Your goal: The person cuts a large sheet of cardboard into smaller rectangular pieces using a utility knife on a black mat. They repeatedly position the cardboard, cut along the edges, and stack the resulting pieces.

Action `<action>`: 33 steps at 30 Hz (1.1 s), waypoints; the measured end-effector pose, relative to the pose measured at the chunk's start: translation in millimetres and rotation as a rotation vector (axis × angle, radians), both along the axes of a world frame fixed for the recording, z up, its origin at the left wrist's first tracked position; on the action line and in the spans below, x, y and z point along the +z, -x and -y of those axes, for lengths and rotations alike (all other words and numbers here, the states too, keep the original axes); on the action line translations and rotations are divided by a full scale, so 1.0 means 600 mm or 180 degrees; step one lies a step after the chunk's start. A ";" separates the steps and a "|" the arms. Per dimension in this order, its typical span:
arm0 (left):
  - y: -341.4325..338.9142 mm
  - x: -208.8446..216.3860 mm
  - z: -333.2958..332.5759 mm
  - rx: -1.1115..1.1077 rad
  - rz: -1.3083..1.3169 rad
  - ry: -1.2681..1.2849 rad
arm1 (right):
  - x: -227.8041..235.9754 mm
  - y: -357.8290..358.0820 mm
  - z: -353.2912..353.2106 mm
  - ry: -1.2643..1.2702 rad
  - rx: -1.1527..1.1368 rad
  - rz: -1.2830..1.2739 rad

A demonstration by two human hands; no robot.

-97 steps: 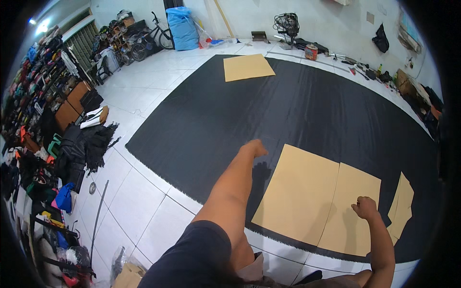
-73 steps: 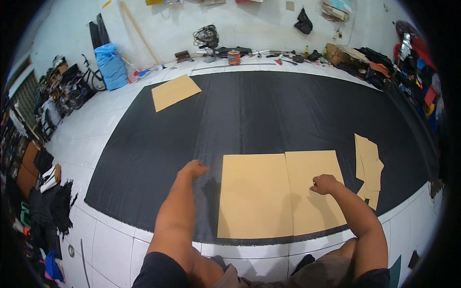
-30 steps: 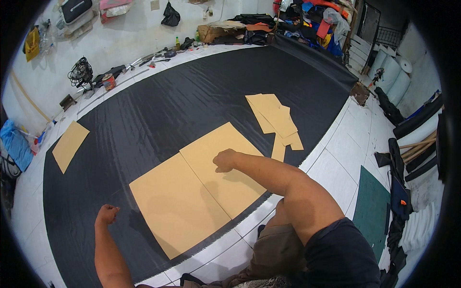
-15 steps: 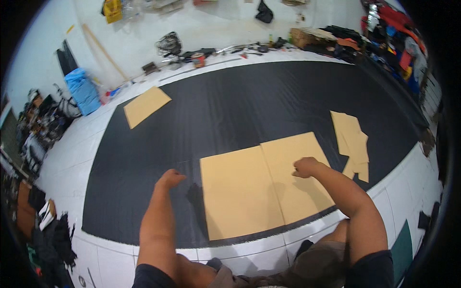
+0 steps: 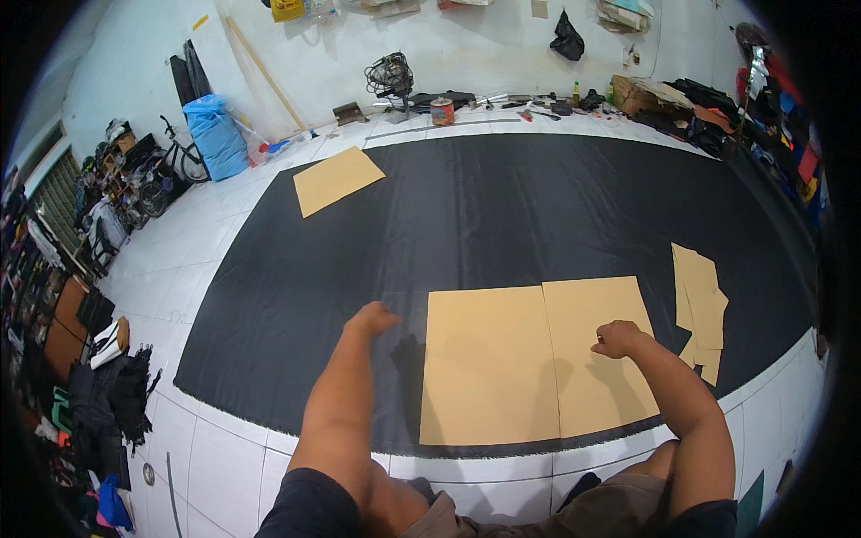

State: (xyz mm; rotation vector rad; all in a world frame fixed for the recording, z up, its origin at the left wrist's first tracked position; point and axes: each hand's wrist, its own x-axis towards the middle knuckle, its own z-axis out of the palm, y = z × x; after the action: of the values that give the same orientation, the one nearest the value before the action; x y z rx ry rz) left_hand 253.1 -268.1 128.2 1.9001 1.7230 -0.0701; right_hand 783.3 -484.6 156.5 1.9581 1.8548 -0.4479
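Two tan card sheets (image 5: 489, 377) lie edge to edge on a large black cloth (image 5: 430, 215) spread over the floor. Above the right-hand sheet (image 5: 596, 305) is my right hand (image 5: 621, 339), its fingers curled in; what they hold, if anything, is too small to make out. My left hand (image 5: 372, 318) hovers over the cloth, just left of the sheets, with its fingers drawn together. Whether something is pinched there is hidden. Shadows of both arms fall on the sheets and the cloth.
Smaller tan card pieces (image 5: 700, 305) overlap at the right, and another tan sheet (image 5: 339, 179) rests at the far left of the cloth. Along the wall stand a red tin (image 5: 442, 111), a wire-caged fan (image 5: 390, 79) and a blue sack (image 5: 215, 139). Black bags (image 5: 112, 408) lie at left.
The view has swung, so the cloth and sheets appear farther right. Both hands keep about the same places relative to the sheets, and the card pieces have not visibly moved on the cloth.
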 end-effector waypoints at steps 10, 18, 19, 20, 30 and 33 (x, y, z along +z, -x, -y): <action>-0.032 0.022 0.010 -0.0015 0.0121 0.0465 | -0.011 -0.016 0.007 0.0073 0.0001 0.0019; -0.006 -0.006 0.007 -0.0259 0.0034 0.0007 | -0.014 0.000 0.003 -0.0040 0.0127 0.0005; -0.004 -0.005 0.007 -0.0249 -0.0003 0.0014 | -0.015 -0.001 0.003 -0.0089 0.0186 -0.0002; -0.008 -0.006 0.011 -0.0235 -0.0004 -0.0075 | -0.016 -0.003 0.004 -0.0072 0.0172 -0.0008; -0.031 0.020 0.018 0.0093 -0.0073 0.0176 | -0.011 -0.001 0.018 -0.0080 0.0086 -0.0097; -0.022 0.023 0.021 0.0185 -0.0084 0.0236 | -0.010 0.006 0.010 -0.0025 0.0121 -0.0128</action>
State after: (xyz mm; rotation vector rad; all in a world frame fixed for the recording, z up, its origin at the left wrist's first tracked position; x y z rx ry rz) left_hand 266.5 -281.0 142.0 1.8022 1.7673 -0.1355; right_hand 779.5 -490.4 150.7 1.9289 1.9177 -0.4724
